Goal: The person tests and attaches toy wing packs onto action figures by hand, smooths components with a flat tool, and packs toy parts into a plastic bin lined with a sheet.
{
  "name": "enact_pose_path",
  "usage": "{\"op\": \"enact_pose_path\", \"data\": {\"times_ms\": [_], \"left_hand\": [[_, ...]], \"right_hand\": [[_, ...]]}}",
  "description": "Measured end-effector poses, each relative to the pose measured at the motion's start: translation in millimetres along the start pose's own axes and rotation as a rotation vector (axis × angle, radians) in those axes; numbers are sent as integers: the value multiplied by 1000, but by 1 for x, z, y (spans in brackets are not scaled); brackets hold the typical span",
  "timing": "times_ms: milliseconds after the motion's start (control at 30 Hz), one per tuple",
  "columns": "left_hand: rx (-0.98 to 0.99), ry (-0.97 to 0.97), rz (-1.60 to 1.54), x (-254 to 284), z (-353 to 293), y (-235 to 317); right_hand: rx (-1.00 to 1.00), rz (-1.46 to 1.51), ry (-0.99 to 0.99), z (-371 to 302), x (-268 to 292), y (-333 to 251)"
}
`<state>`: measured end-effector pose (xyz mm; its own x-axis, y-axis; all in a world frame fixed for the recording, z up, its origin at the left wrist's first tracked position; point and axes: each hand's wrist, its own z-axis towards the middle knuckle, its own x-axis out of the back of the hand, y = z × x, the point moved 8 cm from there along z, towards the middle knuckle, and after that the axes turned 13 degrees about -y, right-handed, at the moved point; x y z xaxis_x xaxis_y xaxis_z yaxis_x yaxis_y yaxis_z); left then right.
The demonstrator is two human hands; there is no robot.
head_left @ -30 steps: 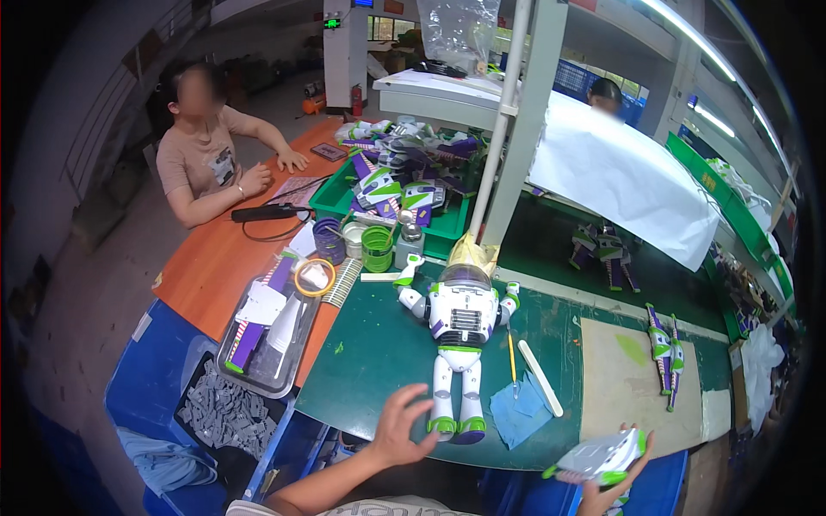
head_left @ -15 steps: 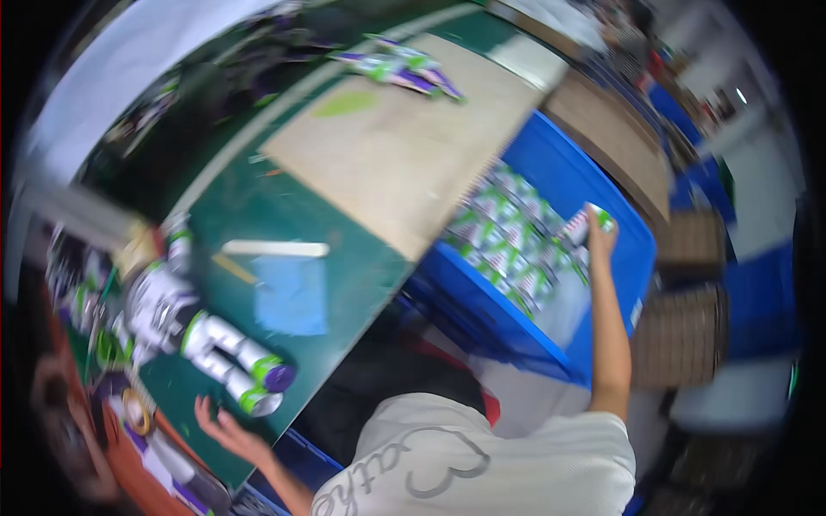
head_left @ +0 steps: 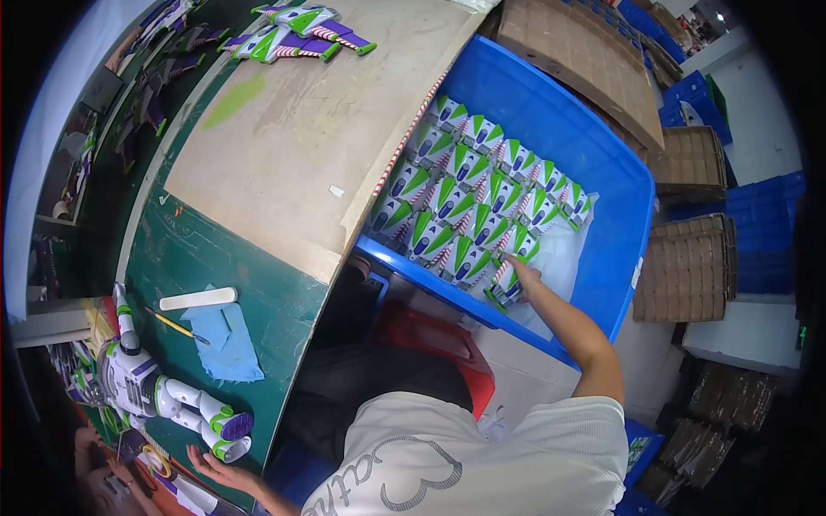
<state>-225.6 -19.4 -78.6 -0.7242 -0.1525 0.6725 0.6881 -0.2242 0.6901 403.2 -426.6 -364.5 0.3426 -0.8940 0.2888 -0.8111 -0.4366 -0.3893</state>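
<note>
My right hand (head_left: pixel 527 277) reaches into a large blue bin (head_left: pixel 572 112) and grips a white and green toy piece with red-striped edges (head_left: pixel 505 287), at the near end of the rows. Similar toy pieces (head_left: pixel 469 163) lie in close slanted rows in the bin. At the table's near left edge my left hand (head_left: pixel 220 473) is open, fingers stretched out, holding nothing. Just above it are the feet of a white, green and purple toy astronaut figure (head_left: pixel 133 378), which lies on the green table (head_left: pixel 258 297).
A blue cloth (head_left: pixel 238 351), a thin brush (head_left: pixel 176 327) and a white bar (head_left: pixel 198 298) lie beside the figure. Purple-winged toy pieces (head_left: pixel 292 36) rest on the tan board (head_left: pixel 292 155). Cardboard stacks (head_left: pixel 684 267) stand right of the bin; a red stool (head_left: pixel 430 335) is below the table edge.
My right hand has moved down and left within the bin, bringing the toy piece to the near end of the rows. The view has shifted; my left hand stays open by the figure's feet.
</note>
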Motion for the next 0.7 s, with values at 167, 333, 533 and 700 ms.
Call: {"op": "enact_pose_path", "data": {"times_ms": [167, 333, 533, 700], "left_hand": [[-38, -20, 42, -9, 1, 3], [2, 33, 145, 4, -3, 25], [63, -37, 14, -16, 11, 48], [74, -16, -50, 12, 1, 40]], "right_hand": [[-98, -137, 130, 49, -10, 21], [184, -182, -240, 36, -81, -14], [503, -139, -238, 32, -54, -85], [1050, -209, 161, -66, -82, -202]]}}
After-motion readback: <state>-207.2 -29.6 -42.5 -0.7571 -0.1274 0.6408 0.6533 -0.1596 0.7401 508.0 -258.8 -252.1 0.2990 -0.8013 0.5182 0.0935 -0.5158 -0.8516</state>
